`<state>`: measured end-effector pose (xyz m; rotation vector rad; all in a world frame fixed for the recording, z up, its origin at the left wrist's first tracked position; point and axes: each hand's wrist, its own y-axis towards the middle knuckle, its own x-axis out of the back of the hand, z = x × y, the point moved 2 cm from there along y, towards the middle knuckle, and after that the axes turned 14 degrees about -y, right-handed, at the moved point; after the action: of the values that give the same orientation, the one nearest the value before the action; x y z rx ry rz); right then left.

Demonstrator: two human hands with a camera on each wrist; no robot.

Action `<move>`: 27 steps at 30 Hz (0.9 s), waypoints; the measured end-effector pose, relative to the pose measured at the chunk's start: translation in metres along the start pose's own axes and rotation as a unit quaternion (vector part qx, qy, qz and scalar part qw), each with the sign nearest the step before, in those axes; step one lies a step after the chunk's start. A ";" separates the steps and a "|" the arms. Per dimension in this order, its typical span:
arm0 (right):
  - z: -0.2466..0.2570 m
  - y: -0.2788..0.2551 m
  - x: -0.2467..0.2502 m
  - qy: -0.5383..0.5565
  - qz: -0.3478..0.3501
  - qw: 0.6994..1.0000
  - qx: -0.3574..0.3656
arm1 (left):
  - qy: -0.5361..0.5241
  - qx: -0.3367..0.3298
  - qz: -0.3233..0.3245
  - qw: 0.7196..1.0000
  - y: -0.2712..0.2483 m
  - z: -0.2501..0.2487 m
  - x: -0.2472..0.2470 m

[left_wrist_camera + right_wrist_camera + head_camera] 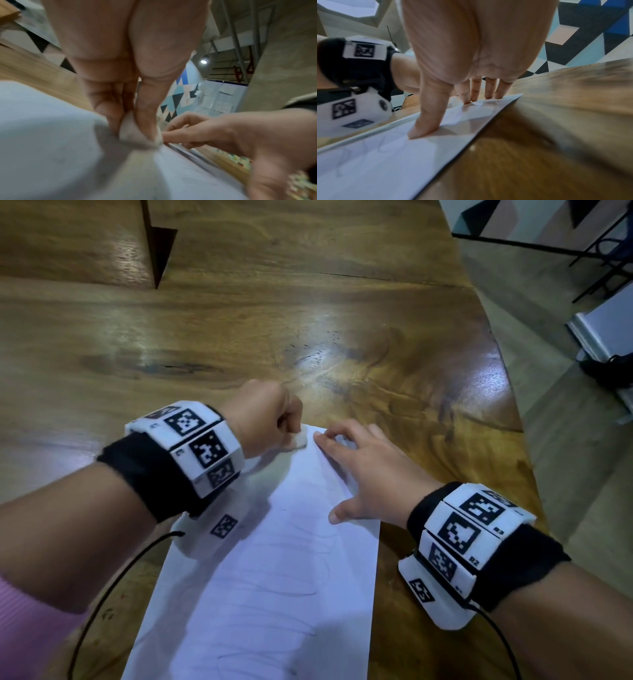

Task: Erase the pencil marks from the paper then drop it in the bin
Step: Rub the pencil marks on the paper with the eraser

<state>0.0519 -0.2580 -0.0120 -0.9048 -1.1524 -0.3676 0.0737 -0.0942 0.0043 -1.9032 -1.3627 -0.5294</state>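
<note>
Your left hand (263, 419) is curled into a fist at the 12 o'clock end of the white sheet of paper (274, 577), its fingers (147, 108) pinching a small white eraser (135, 134) whose lower face touches the sheet near the far edge. Your right hand (370, 474) lies at 1 o'clock, just beside the left; its fingers (476, 90) are spread wide and nearly straight, tips and thumb pressing the paper flat by its right edge. The paper lies lengthwise on the glossy brown wooden tabletop (308, 320), running from 12 o'clock towards 6 o'clock. Faint looping pencil marks (291, 587) show across its middle and near part. Both wrists wear black bands with white marker blocks (198, 443).
</note>
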 end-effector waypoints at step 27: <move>0.001 -0.004 -0.001 0.016 -0.006 1.000 -0.015 | 0.019 -0.027 0.074 0.997 -0.022 0.002 -0.025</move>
<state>0.0481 -0.2600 -0.0105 -0.9154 -1.1256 -0.4098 0.0440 -0.1043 -0.0071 -2.0080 -1.1831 -0.5306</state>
